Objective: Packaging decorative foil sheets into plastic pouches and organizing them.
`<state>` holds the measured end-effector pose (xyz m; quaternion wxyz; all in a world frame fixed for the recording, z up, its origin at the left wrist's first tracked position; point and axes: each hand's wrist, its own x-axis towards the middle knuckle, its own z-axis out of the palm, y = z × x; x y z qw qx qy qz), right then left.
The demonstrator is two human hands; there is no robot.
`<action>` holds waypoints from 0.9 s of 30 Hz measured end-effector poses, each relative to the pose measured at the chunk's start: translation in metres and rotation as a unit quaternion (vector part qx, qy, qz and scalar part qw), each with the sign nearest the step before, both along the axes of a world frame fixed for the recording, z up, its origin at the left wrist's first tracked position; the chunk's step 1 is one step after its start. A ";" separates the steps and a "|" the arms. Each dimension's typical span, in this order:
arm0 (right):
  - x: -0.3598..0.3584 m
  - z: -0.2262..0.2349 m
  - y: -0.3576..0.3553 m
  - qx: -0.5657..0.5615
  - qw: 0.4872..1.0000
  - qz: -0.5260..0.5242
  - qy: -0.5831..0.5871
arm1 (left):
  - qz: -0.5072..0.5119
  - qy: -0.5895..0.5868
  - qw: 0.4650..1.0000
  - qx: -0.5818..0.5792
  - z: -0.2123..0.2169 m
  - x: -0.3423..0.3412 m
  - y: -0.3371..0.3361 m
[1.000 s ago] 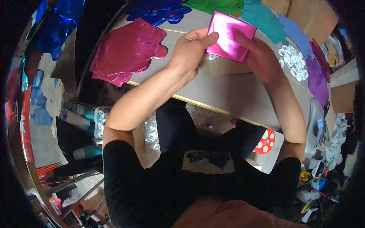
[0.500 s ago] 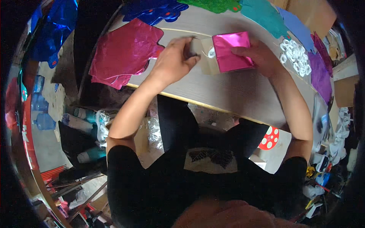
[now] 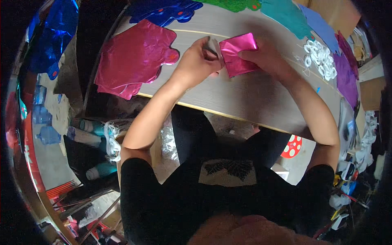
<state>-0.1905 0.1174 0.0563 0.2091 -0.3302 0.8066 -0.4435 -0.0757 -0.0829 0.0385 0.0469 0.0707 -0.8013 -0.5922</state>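
Over the table, a shiny pink folded foil packet (image 3: 240,61) is gripped at its right side by my right hand (image 3: 269,57), thumb on top and fingers underneath. My left hand (image 3: 199,63) curls round a thin, pale, see-through flap (image 3: 213,45) at the packet's left edge, its fingers and thumb closed on it. I cannot tell whether the flap is a clear bag or a card. To the left lies a stack of flat pink foil sheets (image 3: 130,59) with scalloped edges and a red spot. A pile of white string loops (image 3: 320,61) rests right of my right hand.
Along the table's far side lie blue foil sheets (image 3: 163,14), a green one (image 3: 232,4), and teal sheets (image 3: 286,18). Purple foil (image 3: 346,79) hangs at the right edge. The table's near edge (image 3: 212,114) runs above my lap. Large plastic bottles (image 3: 49,134) stand at the left.
My left hand has moved right to the pale flap and closed on it. The pink packet has shifted slightly left and tilted, and the white string seen beside it is now hidden.
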 end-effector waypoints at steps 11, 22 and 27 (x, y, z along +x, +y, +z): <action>-0.001 -0.007 -0.007 0.098 0.980 -0.008 0.172 | -0.023 -0.046 0.996 0.079 0.007 -0.002 -0.001; -0.001 -0.021 -0.004 0.051 0.982 -0.038 0.181 | -0.003 -0.067 0.979 0.195 0.011 0.000 0.008; -0.009 -0.030 -0.007 0.077 0.969 -0.044 0.232 | 0.000 -0.068 0.997 0.037 0.016 -0.008 0.020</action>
